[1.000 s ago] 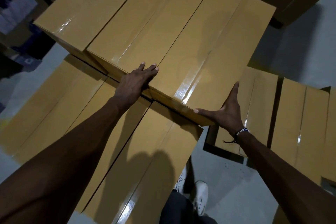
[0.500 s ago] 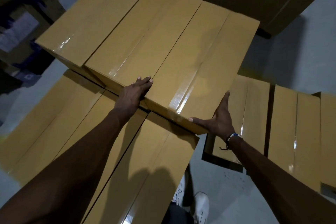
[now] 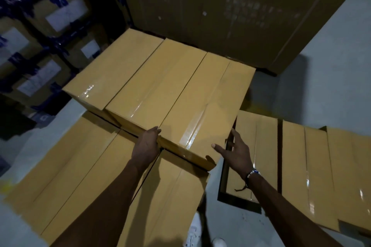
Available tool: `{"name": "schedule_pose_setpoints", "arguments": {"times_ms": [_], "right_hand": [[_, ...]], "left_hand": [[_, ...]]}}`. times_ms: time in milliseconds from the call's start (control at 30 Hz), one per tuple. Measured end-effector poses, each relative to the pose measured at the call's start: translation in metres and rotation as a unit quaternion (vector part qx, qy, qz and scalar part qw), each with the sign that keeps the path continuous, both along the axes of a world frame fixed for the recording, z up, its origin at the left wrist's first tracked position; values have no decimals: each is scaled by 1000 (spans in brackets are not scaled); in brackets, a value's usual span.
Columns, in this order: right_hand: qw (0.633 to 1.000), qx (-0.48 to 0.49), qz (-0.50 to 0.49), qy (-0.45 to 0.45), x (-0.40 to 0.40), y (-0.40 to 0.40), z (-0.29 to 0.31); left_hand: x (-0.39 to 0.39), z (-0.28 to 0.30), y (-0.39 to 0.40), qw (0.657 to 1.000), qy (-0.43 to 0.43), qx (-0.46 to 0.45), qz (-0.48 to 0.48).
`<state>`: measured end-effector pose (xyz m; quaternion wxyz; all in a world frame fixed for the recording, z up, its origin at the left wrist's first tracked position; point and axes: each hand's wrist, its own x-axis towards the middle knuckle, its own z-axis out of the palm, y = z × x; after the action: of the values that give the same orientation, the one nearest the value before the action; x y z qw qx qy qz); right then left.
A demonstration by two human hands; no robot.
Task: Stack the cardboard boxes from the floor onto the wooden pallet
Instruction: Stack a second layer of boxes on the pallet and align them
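Three long tan cardboard boxes lie side by side as an upper layer; the rightmost box (image 3: 202, 104) has clear tape along its top. My left hand (image 3: 147, 144) rests against the near left corner of that box, fingertips at the seam with the middle box (image 3: 156, 84). At its near right corner is my right hand (image 3: 235, 151), fingers spread and straight, thumb touching the end face. The third upper box (image 3: 112, 72) lies at the left. Lower-layer boxes (image 3: 80, 166) lie under my arms. The pallet is hidden.
More tan boxes (image 3: 301, 166) lie on the grey floor (image 3: 321, 86) to the right, one close beside my right hand. A tall dark carton wall (image 3: 220, 16) stands behind the stack. Blue racking (image 3: 40, 6) with labelled cartons fills the left. My white shoes (image 3: 192, 234) show below.
The view has pulled back and up, showing the carton wall and racking. Both hands stay at the box's near end; my right hand's fingers have spread and lifted off the side.
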<state>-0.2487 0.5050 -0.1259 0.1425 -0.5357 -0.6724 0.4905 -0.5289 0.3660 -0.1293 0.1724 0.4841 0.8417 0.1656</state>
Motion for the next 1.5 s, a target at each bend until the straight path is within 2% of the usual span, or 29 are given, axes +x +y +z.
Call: {"name": "schedule_pose_setpoints", "arguments": {"times_ms": [267, 433, 600, 733, 900, 1200, 1500], "right_hand": [[998, 45, -33, 37, 50, -7, 165], [995, 48, -70, 52, 119, -33, 248], [988, 49, -126, 72, 205, -77, 294], [970, 37, -217, 106, 270, -119, 307], [929, 33, -339, 143, 327, -188, 306], [871, 40, -468, 141, 399, -352, 295], [788, 60, -598, 136, 461, -479, 301]], "left_hand": [[48, 147, -33, 993, -54, 50, 95], [95, 235, -65, 986, -90, 106, 96], [141, 288, -95, 977, -130, 155, 68], [172, 298, -112, 966, -180, 181, 33], [210, 297, -126, 949, -254, 188, -13], [291, 287, -163, 934, -291, 140, -150], [393, 288, -195, 910, -303, 95, -267]]}}
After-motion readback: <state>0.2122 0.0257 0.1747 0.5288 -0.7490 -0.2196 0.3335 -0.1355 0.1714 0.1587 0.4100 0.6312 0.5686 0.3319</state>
